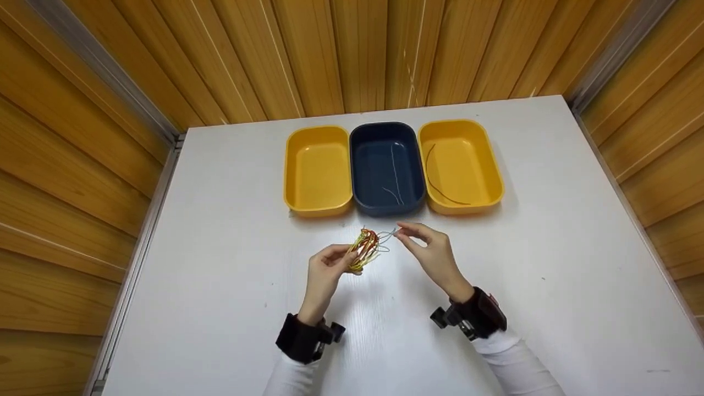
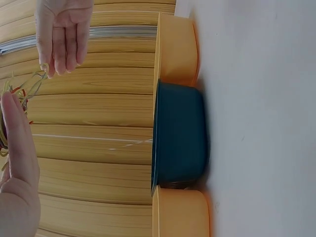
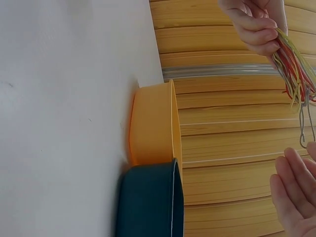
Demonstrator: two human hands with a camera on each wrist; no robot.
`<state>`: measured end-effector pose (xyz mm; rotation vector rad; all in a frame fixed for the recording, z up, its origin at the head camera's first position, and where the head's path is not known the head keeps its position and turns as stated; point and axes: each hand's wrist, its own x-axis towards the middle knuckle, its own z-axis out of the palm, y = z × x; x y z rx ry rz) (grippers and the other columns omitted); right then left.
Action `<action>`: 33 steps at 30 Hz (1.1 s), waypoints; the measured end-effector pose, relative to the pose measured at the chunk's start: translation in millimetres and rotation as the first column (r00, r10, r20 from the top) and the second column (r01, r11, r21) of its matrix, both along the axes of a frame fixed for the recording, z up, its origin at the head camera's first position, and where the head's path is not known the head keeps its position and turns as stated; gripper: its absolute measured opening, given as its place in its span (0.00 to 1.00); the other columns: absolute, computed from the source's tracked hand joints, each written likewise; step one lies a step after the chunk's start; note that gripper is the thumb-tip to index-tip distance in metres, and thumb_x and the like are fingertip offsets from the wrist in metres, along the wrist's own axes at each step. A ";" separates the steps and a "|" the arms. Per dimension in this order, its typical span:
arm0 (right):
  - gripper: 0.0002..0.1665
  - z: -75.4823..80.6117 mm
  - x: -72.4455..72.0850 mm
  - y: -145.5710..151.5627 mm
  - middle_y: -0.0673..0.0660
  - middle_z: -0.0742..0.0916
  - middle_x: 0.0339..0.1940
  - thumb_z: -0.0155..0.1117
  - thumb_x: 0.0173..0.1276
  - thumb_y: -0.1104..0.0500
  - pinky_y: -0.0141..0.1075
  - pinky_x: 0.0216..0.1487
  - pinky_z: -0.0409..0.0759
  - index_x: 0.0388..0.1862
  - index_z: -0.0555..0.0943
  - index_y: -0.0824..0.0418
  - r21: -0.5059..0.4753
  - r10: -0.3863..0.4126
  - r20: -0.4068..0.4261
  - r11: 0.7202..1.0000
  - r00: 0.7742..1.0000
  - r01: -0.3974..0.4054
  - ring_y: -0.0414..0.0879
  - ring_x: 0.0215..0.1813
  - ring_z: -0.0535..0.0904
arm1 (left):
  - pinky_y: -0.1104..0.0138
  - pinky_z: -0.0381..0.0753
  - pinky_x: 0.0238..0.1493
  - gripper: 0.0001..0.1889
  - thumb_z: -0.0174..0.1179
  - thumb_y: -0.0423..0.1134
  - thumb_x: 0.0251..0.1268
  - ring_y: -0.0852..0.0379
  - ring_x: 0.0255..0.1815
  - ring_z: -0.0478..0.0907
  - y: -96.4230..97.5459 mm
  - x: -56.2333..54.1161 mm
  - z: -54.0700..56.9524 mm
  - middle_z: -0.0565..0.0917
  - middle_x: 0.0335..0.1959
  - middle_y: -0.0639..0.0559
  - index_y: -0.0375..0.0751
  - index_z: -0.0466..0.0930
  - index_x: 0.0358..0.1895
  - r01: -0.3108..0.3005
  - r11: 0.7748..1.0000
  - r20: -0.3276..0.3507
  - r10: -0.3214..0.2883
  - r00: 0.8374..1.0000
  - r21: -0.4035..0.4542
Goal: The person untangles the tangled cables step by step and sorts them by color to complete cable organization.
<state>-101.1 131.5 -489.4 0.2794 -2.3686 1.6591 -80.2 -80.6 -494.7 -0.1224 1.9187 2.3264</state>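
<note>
The left hand (image 1: 329,270) held the wires (image 1: 367,248) in a curled grip, and near it the right hand (image 1: 433,253) pinched a grey strand (image 1: 387,235) (this pinch was nearly closed), with the blue bin (image 1: 375,170) beyond.

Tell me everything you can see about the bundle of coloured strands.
The bundle is a loose tangle of thin strands in yellow, red and grey, perhaps wire or cord. The left hand grips it above the white table, on the near side of the dark blue bin; grey strands loop out to the right hand, whose thumb and finger pinch them.
</note>
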 end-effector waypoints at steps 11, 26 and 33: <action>0.11 -1.4 4.0 -1.0 0.67 0.91 0.39 0.67 0.66 0.74 0.20 0.53 0.83 0.47 0.87 0.73 -0.005 0.019 -0.001 1.000 1.000 -0.019 0.25 0.44 0.83 | 0.72 0.89 0.31 0.15 0.61 0.23 0.66 0.64 0.23 0.84 3.5 1.1 -2.2 0.89 0.35 0.47 0.10 0.76 0.50 0.014 1.000 -0.006 -0.014 1.000 0.005; 0.05 -1.0 4.5 1.3 0.68 0.91 0.36 0.66 0.67 0.74 0.19 0.52 0.83 0.38 0.88 0.72 -0.060 0.014 0.011 0.998 1.000 -0.014 0.25 0.42 0.83 | 0.72 0.89 0.32 0.15 0.60 0.23 0.66 0.65 0.23 0.84 3.0 1.4 -2.0 0.90 0.36 0.45 0.10 0.76 0.50 0.024 1.000 0.010 -0.024 1.000 -0.006; 0.05 -0.5 3.6 2.9 0.71 0.90 0.36 0.64 0.68 0.75 0.18 0.50 0.82 0.39 0.87 0.75 -0.096 0.012 0.012 0.995 1.000 -0.011 0.24 0.41 0.83 | 0.72 0.89 0.32 0.15 0.61 0.23 0.66 0.65 0.23 0.85 2.5 2.6 -2.2 0.90 0.36 0.42 0.10 0.77 0.49 0.052 0.999 -0.015 -0.052 0.999 -0.010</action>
